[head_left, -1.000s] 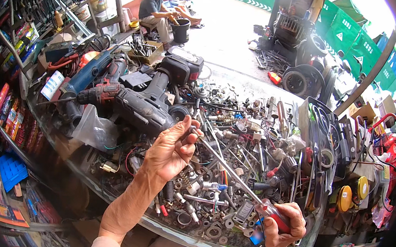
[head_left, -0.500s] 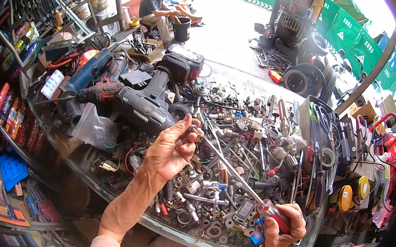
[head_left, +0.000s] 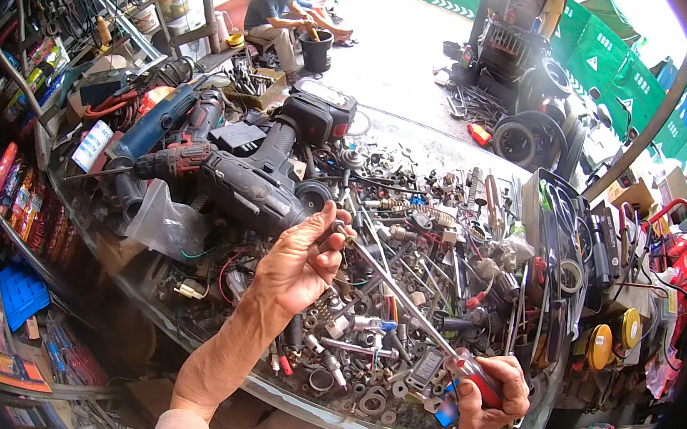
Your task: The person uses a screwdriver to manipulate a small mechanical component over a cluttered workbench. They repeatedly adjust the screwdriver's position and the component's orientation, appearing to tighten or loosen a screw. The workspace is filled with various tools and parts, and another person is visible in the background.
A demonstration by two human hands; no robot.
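Note:
My right hand point(head_left: 496, 398) is wrapped round the red-and-clear handle of a long screwdriver point(head_left: 406, 300) at the lower right. The shaft slants up and left to the fingers of my left hand point(head_left: 298, 264). There, thumb and fingers pinch a small dark metal part point(head_left: 339, 228) at the screwdriver's tip; its exact kind is too small to make out. Both hands are above a bench heaped with loose nuts, washers point(head_left: 372, 403), springs and bolts. Just beyond my left hand lies a black cordless drill point(head_left: 250, 188).
A blue angle grinder point(head_left: 157, 119) and a clear plastic bag point(head_left: 165, 225) lie at the left. To the right stands a metal bin point(head_left: 541, 202) of tools and cables. A person point(head_left: 276, 19) sits beyond the bench by a black bucket point(head_left: 316, 51). Tyres point(head_left: 517, 142) stand at the far right.

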